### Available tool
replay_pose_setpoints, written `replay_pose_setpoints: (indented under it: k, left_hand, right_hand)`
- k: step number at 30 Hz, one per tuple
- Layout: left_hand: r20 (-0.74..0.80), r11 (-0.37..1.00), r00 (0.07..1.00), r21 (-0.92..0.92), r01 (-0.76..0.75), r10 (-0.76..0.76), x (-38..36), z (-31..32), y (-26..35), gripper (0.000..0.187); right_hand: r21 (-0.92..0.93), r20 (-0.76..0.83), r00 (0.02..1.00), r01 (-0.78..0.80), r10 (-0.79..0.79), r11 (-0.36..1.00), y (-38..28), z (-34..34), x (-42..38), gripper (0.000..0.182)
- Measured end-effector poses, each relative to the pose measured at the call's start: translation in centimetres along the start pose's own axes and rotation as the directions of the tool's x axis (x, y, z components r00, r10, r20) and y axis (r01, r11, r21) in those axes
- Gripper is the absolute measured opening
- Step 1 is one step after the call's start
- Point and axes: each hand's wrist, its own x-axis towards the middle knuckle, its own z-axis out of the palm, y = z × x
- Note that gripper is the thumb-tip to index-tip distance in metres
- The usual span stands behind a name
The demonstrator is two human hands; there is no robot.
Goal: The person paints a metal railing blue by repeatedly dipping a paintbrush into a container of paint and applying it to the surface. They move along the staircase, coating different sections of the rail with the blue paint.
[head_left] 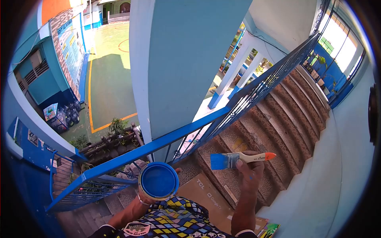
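Note:
My right hand (pixel 251 170) is closed around the wooden handle of a flat paintbrush (pixel 224 161). Its bristles are coated in blue and point left, and the orange handle end points right. In my left hand (pixel 145 198) sits an open paint can (pixel 158 180) with blue paint inside and smears on its rim. Most of the left fingers are hidden behind the can; fingertips show at its right side. A blue-painted handrail (pixel 158 145) runs just beyond the can. The brush is held apart from both the can and the rail.
Brown patterned stairs (pixel 270 131) climb to the right beside a pale wall (pixel 313 178). A flattened cardboard box (pixel 206 194) lies below my hands. A thick light-blue pillar (pixel 186 59) stands behind the rail. Potted plants (pixel 117 127) and a green court (pixel 113 79) lie beyond.

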Motion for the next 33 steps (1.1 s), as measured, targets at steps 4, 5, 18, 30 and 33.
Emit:
replay_pose_setpoints:
  k: [4,5,18,30,33]
  left_hand:
    - [-0.126,0.998,0.990,0.030,-0.055,0.058,1.8,-4.4,-1.6,0.057]
    - [-0.099,0.996,0.991,0.044,-0.082,0.086,2.6,-4.2,-2.4,0.055]
    - [-0.326,0.990,0.945,0.140,0.006,0.040,6.2,-3.8,-7.9,0.050]
    - [-0.272,0.994,0.960,0.062,0.088,-0.068,8.5,-5.2,-3.9,0.051]
    - [-0.240,0.995,0.968,0.047,0.093,-0.079,9.8,-5.1,-2.0,0.053]
  right_hand:
    - [-0.161,0.278,0.959,0.100,-0.052,0.982,-5.4,2.0,-0.2,0.040]
    - [-0.216,0.347,0.935,0.152,-0.069,0.965,-5.9,2.5,-0.3,0.038]
    - [-0.543,0.762,0.645,0.589,0.055,0.598,-5.6,4.9,-0.6,0.026]
    - [-0.632,0.435,0.887,0.177,0.156,0.755,-4.0,5.5,2.9,0.023]
    - [-0.490,0.324,0.937,0.053,0.126,0.870,-1.8,4.9,3.9,0.021]
